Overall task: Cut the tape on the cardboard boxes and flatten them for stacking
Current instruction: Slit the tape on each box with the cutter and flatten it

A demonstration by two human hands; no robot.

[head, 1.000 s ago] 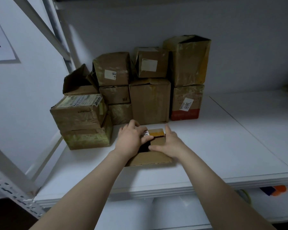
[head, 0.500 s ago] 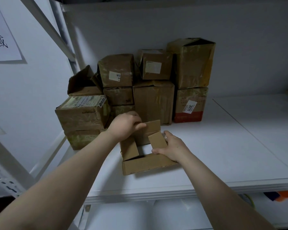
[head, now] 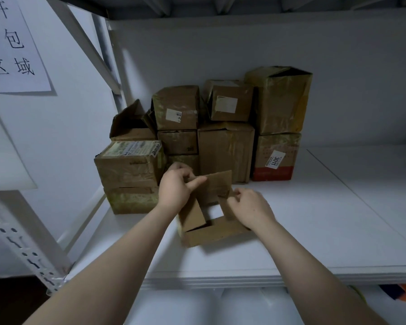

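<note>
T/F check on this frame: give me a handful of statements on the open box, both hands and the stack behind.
1. The small box in front has its flaps open. True.
2. The left hand grips the far flap of that box. True.
3. The right hand holds a knife. False: it pinches the right flap; no knife is in view.
4. The 3011-labelled box sits on top of the stack. False: it stands on the shelf, with a taller box on it.
5. The small box rests on another box. False: it sits directly on the white shelf.
</note>
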